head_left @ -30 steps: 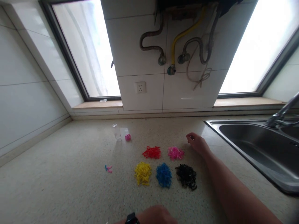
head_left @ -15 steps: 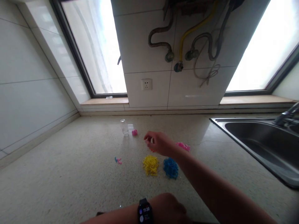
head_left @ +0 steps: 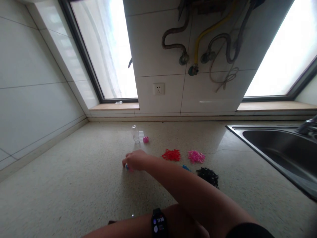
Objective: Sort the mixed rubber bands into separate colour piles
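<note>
My right hand (head_left: 135, 159) is low over the counter, fingers curled together at a few small blue and pink rubber bands (head_left: 126, 166). Its fingertips cover most of them, so what is pinched is unclear. My left hand (head_left: 184, 219), with a black watch (head_left: 158, 222) on the wrist, is at the bottom, partly behind my right forearm; its fingers are hidden. Beyond my right forearm lie piles of red rubber bands (head_left: 171, 154), pink rubber bands (head_left: 196, 156) and black rubber bands (head_left: 208, 176). Only a bit of the blue pile (head_left: 186, 168) shows, and the yellow pile is covered.
A clear plastic tube (head_left: 135, 134) stands toward the back of the speckled counter (head_left: 74, 172), with a small pink object (head_left: 146, 139) beside it. At the right is a steel sink (head_left: 269, 148) with a faucet (head_left: 308, 125). Hoses and a socket (head_left: 158, 88) are on the tiled wall.
My right hand has moved left from above the red pile to the small blue and pink bands. The red and black piles now show, while my forearm hides the yellow one.
</note>
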A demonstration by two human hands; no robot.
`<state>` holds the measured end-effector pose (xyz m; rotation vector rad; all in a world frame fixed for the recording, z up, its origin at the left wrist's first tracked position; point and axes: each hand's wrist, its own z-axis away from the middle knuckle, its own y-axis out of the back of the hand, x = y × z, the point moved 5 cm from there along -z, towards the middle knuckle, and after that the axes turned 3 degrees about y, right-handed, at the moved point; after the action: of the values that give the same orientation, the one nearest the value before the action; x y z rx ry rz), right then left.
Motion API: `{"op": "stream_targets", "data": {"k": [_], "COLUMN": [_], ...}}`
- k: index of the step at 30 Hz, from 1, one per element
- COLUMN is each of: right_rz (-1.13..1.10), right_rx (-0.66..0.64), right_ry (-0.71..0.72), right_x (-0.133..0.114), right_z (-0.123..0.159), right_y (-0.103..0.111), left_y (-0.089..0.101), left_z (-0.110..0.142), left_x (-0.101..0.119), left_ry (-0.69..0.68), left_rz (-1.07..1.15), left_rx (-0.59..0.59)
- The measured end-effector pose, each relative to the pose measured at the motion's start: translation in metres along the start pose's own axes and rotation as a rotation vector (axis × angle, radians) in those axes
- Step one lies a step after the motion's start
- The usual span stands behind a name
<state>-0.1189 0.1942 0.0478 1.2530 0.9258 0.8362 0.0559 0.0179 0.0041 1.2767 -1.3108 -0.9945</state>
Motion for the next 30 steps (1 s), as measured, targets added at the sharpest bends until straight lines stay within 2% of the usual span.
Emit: {"op": "stream_targets", "data": {"k": [6,11,14,18,21,24,27,30], "right_rz": [0.107,0.116,0.04,-0.125,-0.223,-0.19,-0.237,-0.323], "right_rx": [0.038,0.186,0.326,0.476,0.481,0.425,0.409,0.389], "right_ry": [0.044,-0.022,-0.113,-0.283,-0.343,-0.382,-0.414,-0.373], "right_x": [-0.003,0.006,0.023,0.057,0.077,0.086,0.088,0.082], "right_z": [-0.001,0.029,0.07,0.148,0.212,0.266,0.296,0.3], "right_y": [0.001,0.017,0.033,0.048,0.053,0.057,0.054,0.042], "left_y": [-0.001,-0.003,0.0,0.007,0.006,0.0,-0.008,-0.015], "left_z": [-0.004,0.005,0.015,0.02,0.019,0.018,0.019,0.02], "left_x": [-0.001,-0.003,0.002,0.007,0.006,0.005,0.002,0.0], "left_ry": [-0.02,0.047,0.014,-0.052,-0.063,-0.059,-0.045,-0.043], "left_rz": [0.046,-0.005,-0.089,-0.131,-0.13,-0.137,-0.148,-0.149], "left_rx": [-0.021,-0.064,0.001,0.139,0.138,0.092,0.074,0.081]}}
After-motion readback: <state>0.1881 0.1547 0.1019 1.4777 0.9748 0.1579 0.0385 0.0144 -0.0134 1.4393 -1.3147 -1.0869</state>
